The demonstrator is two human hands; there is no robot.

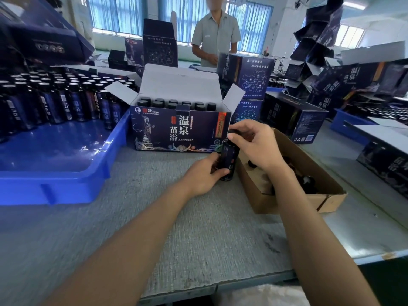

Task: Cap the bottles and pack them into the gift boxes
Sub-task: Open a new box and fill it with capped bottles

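A dark bottle (pixel 229 159) stands upright on the grey table, just right of the open gift box (pixel 176 131). My left hand (pixel 204 173) grips the bottle's body from the left. My right hand (pixel 254 143) pinches a black cap (pixel 232 134) at the bottle's top. The gift box, dark blue with white flaps up, holds several capped bottles (pixel 176 103) in rows. A brown cardboard box (pixel 293 195) on the right holds loose black caps (pixel 308 182), partly hidden by my right forearm.
A blue plastic tray (pixel 55 168) at the left carries several uncapped dark bottles (pixel 55 98). Closed and open gift boxes (pixel 293 120) are stacked behind and at the right. A person in a grey shirt (pixel 216 38) stands across the table.
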